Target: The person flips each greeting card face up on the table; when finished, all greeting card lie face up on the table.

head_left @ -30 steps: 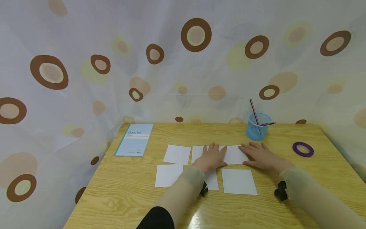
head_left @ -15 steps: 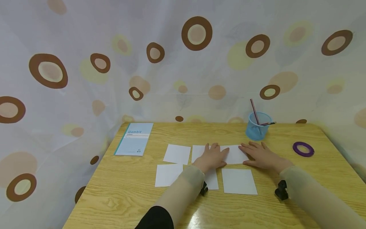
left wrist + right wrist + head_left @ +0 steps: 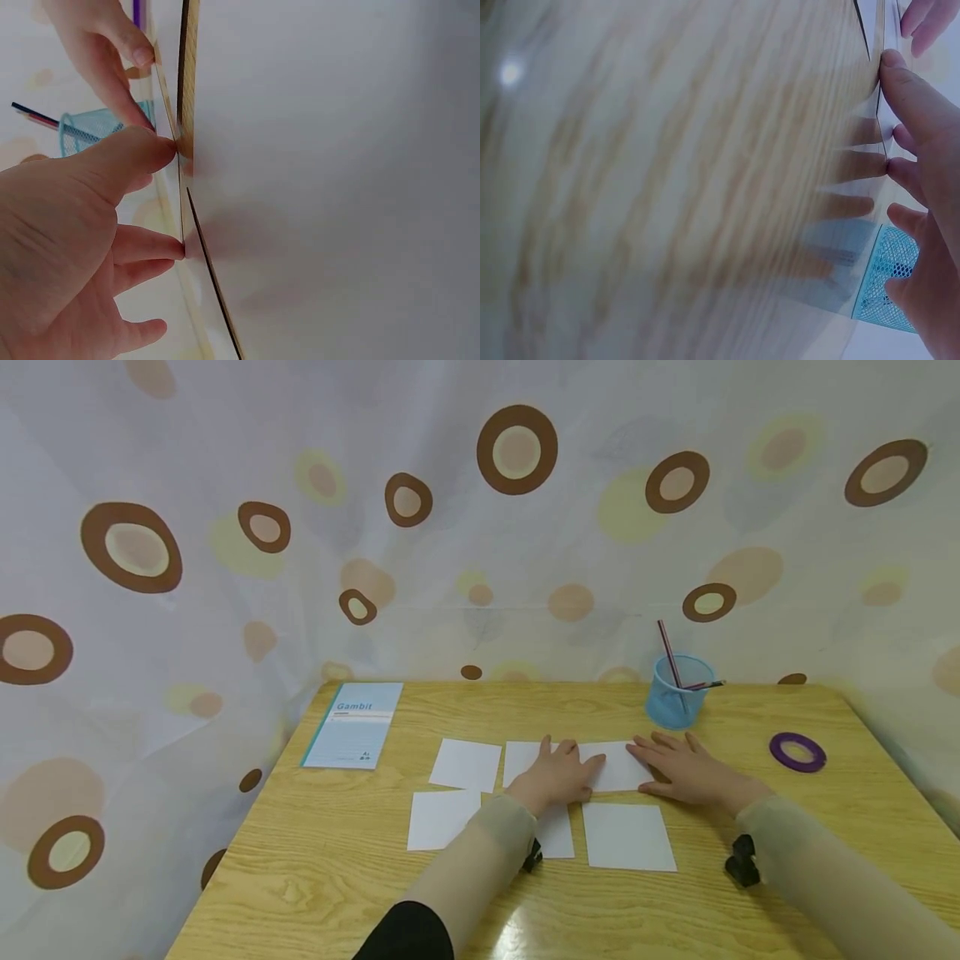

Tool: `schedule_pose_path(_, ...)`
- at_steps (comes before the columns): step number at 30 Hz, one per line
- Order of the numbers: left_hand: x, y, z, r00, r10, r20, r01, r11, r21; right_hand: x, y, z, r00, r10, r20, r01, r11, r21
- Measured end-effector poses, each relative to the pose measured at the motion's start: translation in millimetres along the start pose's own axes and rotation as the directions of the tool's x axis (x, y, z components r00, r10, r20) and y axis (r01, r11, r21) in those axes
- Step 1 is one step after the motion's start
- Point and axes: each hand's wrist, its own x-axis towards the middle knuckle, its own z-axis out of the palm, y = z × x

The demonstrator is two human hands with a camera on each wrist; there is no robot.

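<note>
White square sheets of paper lie in two rows on the wooden table (image 3: 300, 893). My left hand (image 3: 555, 777) rests across the back row, over the inner edges of the middle sheet (image 3: 517, 758) and the right sheet (image 3: 617, 768), hiding where they meet. Its fingers are spread and slightly bent, with thumb and fingertips down at the paper in the left wrist view. At the right sheet's outer edge, my right hand (image 3: 684, 770) lies with loosely extended fingers. In the right wrist view its thumb (image 3: 907, 86) touches the paper's edge. Neither hand grips anything.
A blue mesh cup (image 3: 675, 697) with pencils stands behind my right hand. To its right lies a purple tape ring (image 3: 797, 752). A notebook (image 3: 352, 727) is at the back left. More sheets lie nearby: back left (image 3: 465, 765), front left (image 3: 442, 820) and front right (image 3: 628, 837).
My left index finger has moved a little to the right over the right-hand sheet, and that hand's other fingers have bent and drawn in slightly. My right hand and the sheets stay in place.
</note>
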Motion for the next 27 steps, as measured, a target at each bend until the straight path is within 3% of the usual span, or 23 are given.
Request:
schedule_pose_path(7,0.3,-0.6,3.1,1.000,0.016,0.002,-0.016,1.000,0.021,-0.5,1.8,2.0,1.000,-0.018,-0.023,0.018,1.000,-0.006)
schedule_pose_path(18,-3.4,-4.1,5.4,1.000,0.023,0.012,-0.022,0.996,-0.089,1.1,5.7,7.9,1.000,-0.018,-0.020,0.018,1.000,-0.016)
schedule_pose_path(27,-6.1,-4.5,3.1,1.000,0.029,-0.001,-0.029,1.000,0.000,0.4,1.8,5.3,1.000,-0.009,-0.018,0.008,0.999,-0.032)
